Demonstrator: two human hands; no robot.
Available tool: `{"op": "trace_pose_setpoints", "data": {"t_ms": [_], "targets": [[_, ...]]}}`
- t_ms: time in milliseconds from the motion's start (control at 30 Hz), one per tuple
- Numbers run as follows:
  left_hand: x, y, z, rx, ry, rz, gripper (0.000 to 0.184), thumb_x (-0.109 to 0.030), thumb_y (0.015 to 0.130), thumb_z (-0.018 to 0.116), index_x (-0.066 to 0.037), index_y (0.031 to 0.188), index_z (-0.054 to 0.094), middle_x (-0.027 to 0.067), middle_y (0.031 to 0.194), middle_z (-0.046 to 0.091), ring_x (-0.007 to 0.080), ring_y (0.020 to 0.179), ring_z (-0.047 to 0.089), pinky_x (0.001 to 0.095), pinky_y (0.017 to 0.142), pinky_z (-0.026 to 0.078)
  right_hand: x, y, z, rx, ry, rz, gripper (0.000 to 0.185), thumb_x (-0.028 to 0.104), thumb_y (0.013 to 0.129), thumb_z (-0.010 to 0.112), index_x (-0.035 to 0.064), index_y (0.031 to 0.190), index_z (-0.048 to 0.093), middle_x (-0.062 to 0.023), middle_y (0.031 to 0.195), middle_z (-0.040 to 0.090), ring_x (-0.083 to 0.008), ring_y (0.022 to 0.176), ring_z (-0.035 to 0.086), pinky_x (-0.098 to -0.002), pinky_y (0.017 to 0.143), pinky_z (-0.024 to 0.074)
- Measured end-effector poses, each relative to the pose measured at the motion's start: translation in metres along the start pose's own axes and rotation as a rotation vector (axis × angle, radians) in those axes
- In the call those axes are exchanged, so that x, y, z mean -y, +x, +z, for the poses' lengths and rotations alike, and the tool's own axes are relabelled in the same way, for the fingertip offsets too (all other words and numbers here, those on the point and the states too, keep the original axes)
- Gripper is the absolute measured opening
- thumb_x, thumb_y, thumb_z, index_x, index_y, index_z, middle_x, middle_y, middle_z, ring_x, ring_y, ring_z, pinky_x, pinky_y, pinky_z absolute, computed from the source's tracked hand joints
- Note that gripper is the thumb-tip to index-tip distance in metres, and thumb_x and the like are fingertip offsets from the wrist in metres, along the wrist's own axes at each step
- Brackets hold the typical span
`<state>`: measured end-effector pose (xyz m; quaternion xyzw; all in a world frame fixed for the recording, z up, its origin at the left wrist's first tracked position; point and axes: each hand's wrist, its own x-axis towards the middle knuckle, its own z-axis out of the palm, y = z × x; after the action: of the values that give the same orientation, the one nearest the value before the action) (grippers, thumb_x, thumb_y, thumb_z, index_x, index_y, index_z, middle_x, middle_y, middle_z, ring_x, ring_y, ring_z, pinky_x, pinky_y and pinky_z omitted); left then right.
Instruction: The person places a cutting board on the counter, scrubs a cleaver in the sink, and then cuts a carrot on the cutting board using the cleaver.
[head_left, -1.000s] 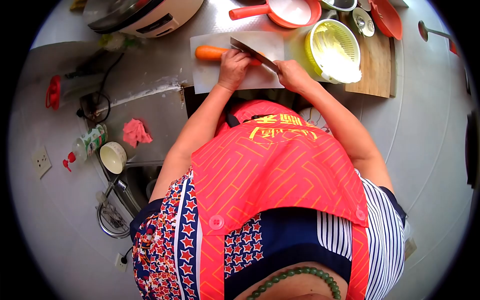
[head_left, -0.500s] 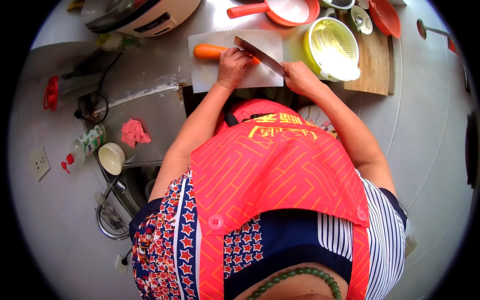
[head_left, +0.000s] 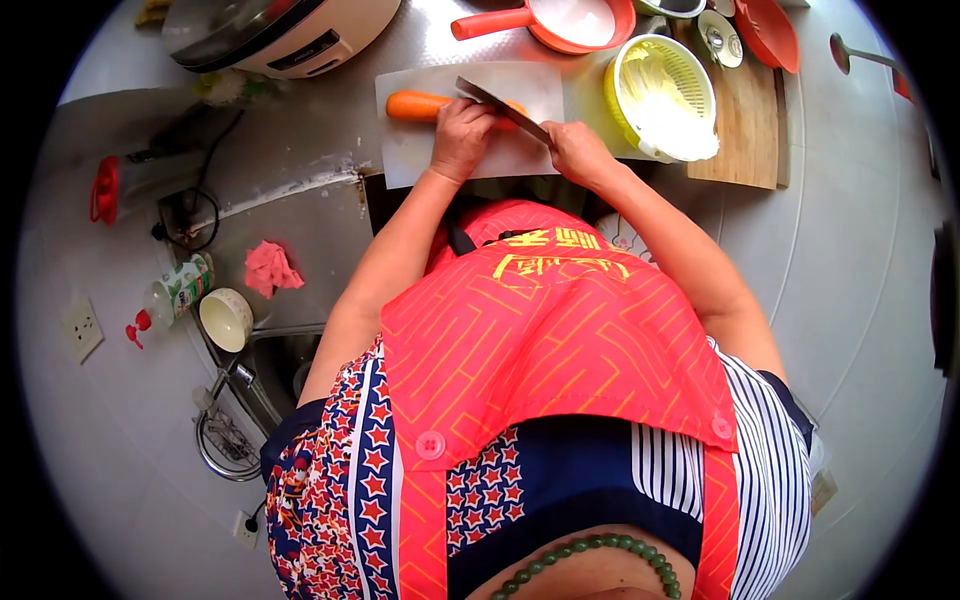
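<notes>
An orange carrot point(head_left: 412, 106) lies sideways on a white cutting board point(head_left: 420, 150). My left hand point(head_left: 463, 138) is closed over the carrot's middle and presses it to the board. In my right hand point(head_left: 582, 155) is the handle of a kitchen knife point(head_left: 503, 108), its wide blade slanting across the carrot just right of my left fingers. An orange bit of the carrot shows beyond the blade. Whether the edge is in the carrot, I cannot tell.
Right of the board stands a yellow-green colander point(head_left: 618, 95) beside a wooden board point(head_left: 738, 130). A red-handled pan point(head_left: 495, 22) with white contents sits behind, a rice cooker point(head_left: 330, 45) back left. By the sink are a pink cloth point(head_left: 270, 268), a bowl point(head_left: 226, 320) and a bottle point(head_left: 180, 288).
My right hand and the knife have moved a little to the left, nearer my left fingers. My left hand stays on the carrot almost unmoved.
</notes>
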<state>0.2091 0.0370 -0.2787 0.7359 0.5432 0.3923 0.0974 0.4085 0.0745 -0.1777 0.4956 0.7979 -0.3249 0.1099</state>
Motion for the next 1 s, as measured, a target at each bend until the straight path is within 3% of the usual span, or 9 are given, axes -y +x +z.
{"op": "trace_pose_setpoints", "data": {"t_ms": [100,400,1000], "targets": [[-0.001,0.003,-0.002,-0.03,-0.015,0.024,0.01,-0.013,0.072,0.063,-0.017,0.078,0.07,-0.0036,0.092,0.069,0.0189,0.095,0.06,0.0359,0.084,0.044,0.003,0.001,-0.005,-0.002,0.017,-0.005,0.017,0.001,0.075,0.052,0.0004,0.088,0.063,-0.0267,0.081,0.063,-0.0456,0.081,0.062,-0.0529,0.072,0.0486],[-0.002,0.004,-0.007,-0.065,-0.041,0.056,0.014,-0.01,0.069,0.067,-0.015,0.082,0.07,-0.0036,0.091,0.068,0.0173,0.089,0.061,0.0361,0.083,0.045,0.01,-0.022,-0.033,0.029,0.078,-0.02,0.023,-0.001,0.076,0.05,0.0001,0.093,0.064,-0.0289,0.082,0.063,-0.0465,0.08,0.062,-0.0531,0.072,0.0485],[-0.002,0.005,-0.003,-0.036,-0.021,0.022,0.014,-0.013,0.072,0.063,-0.019,0.083,0.071,-0.0053,0.093,0.069,0.0172,0.092,0.06,0.0339,0.083,0.043,0.019,-0.002,-0.022,0.066,-0.052,0.032,0.019,0.0,0.075,0.052,-0.0008,0.091,0.063,-0.027,0.083,0.065,-0.0445,0.083,0.063,-0.0526,0.075,0.049]]}}
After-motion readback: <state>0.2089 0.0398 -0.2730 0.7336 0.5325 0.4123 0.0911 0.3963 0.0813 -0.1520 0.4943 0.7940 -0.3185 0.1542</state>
